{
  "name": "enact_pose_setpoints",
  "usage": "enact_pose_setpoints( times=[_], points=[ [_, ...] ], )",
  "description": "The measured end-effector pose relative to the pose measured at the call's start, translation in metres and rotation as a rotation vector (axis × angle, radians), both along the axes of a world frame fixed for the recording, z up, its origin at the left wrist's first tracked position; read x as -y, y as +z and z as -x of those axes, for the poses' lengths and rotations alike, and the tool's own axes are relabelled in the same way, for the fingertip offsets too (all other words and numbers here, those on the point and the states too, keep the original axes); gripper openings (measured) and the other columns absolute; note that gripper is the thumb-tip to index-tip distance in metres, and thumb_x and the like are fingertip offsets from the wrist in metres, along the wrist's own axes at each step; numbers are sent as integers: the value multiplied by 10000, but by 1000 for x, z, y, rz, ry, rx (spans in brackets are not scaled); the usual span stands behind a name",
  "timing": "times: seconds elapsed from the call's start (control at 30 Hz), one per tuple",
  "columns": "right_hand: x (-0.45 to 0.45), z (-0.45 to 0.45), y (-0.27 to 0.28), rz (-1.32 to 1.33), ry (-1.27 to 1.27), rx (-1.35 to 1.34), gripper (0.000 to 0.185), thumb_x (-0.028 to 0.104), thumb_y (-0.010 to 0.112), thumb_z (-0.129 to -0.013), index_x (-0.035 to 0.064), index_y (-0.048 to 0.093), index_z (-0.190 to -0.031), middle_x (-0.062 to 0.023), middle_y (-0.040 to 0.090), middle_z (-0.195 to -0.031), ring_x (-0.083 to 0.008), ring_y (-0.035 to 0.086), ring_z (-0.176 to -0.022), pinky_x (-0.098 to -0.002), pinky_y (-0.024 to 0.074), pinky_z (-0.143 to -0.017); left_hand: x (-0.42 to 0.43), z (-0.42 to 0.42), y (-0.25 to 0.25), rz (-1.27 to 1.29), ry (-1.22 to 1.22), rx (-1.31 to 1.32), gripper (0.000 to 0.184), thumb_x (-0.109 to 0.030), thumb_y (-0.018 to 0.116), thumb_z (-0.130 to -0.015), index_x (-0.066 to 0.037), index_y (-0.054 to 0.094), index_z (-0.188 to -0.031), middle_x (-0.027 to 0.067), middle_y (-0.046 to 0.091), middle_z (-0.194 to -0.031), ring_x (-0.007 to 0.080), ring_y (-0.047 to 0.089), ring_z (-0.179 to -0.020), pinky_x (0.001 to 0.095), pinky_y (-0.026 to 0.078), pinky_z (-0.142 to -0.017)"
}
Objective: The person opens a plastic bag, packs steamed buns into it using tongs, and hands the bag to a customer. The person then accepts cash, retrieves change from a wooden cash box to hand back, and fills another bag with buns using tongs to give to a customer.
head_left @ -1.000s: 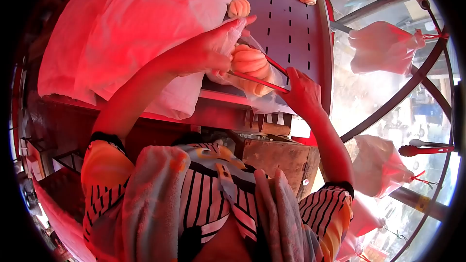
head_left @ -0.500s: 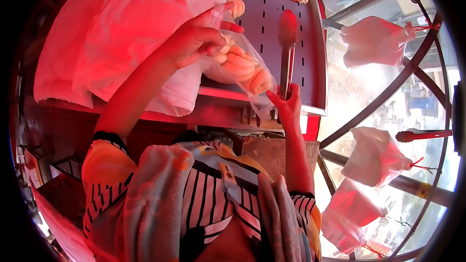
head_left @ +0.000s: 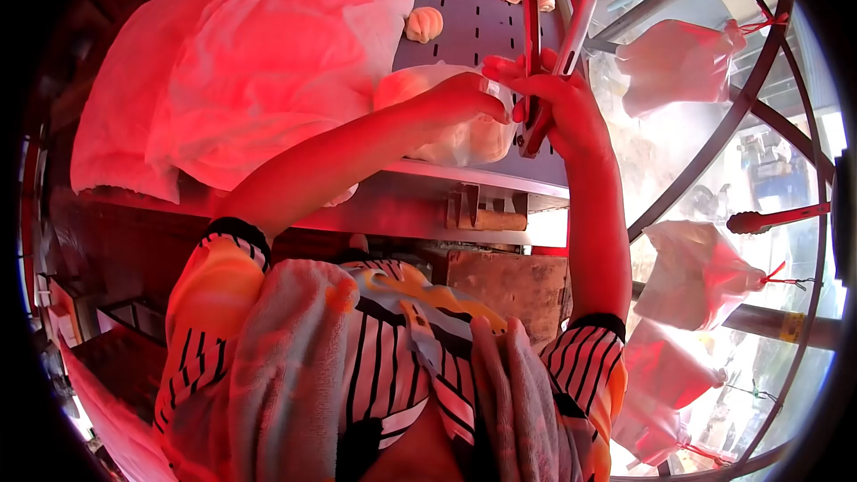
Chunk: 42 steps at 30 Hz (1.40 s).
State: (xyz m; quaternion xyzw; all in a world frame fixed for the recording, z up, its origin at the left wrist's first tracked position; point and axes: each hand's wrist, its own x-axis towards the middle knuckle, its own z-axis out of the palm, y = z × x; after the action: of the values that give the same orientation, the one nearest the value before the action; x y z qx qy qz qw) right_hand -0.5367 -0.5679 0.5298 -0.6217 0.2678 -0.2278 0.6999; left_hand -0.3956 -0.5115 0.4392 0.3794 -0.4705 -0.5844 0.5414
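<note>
Slotted tray [head_left: 453,29] under red light, upper middle of the frame. Bag of rolls [head_left: 473,145] rests at its near edge. Left hand [head_left: 470,100] pinches the plastic; right hand [head_left: 571,107] grips splayed tongs [head_left: 585,13]. Best: hold the neck firmly, tong tips clear of the film. Versus earlier: hands closer together, tongs spread wider, bag lowered.

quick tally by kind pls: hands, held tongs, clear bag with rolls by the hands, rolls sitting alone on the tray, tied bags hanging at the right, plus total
Hands (left hand, right hand): 2
Held tongs: 1
Clear bag: 1
Lone roll on the tray: 1
Hanging bags: 4
Total: 9
</note>
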Motion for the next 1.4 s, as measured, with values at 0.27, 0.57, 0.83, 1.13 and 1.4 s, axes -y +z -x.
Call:
enact_pose_setpoints(
  times=[0.27, 0.57, 0.83, 1.13, 1.4],
  points=[
    [39, 40, -10, 354, -241, -80, 179, 108, 588, -792, -9, 568, -926, -114, 657, -839, -84, 507, -537, -213, 370, -453, -34, -63, 62, -102, -59, -742, 173, -123, 470, -916, 23, 534, -848, -70, 335, -494, 80, 394, -498, 273, 437, -778],
    [20, -93, -40, 653, 9, -157, 400, 237, 722, -716, -3, 532, -972, -47, 578, -672, -99, 513, -550, -256, 418, -503, -340, -88, 200, 533, 1027, -275, 223, -103, 300, -977, 38, 421, -1099, 62, 420, -792, 97, 353, -463, 280, 430, -650],
    [-161, -267, -55, 1203, 443, -256, 605, 375, 750, -666, -18, 460, -1023, -174, 633, -844, -328, 624, -830, -414, 499, -705, -522, -129, 88, 117, 1206, -491, 155, -107, 433, -951, 34, 496, -962, -31, 296, -587, 75, 344, -523, 245, 391, -703],
    [-188, -357, -148, 1200, 571, -238, 326, 192, 648, -718, 2, 506, -943, -183, 619, -813, -318, 627, -789, -435, 487, -644, -641, -145, -21, 28, 1968, -404, 222, -100, 443, -943, -65, 439, -725, -2, 355, -601, 119, 421, -620, 242, 394, -673],
    [69, -99, -47, 87, -732, 676, 175, 2, 642, -743, -78, 588, -890, -101, 615, -807, -178, 606, -664, -270, 515, -577, -678, -255, -67, 118, 1422, -505, 104, -98, 488, -915, -52, 509, -824, 7, 470, -648, 131, 509, -717, 262, 415, -648]
  ],
)
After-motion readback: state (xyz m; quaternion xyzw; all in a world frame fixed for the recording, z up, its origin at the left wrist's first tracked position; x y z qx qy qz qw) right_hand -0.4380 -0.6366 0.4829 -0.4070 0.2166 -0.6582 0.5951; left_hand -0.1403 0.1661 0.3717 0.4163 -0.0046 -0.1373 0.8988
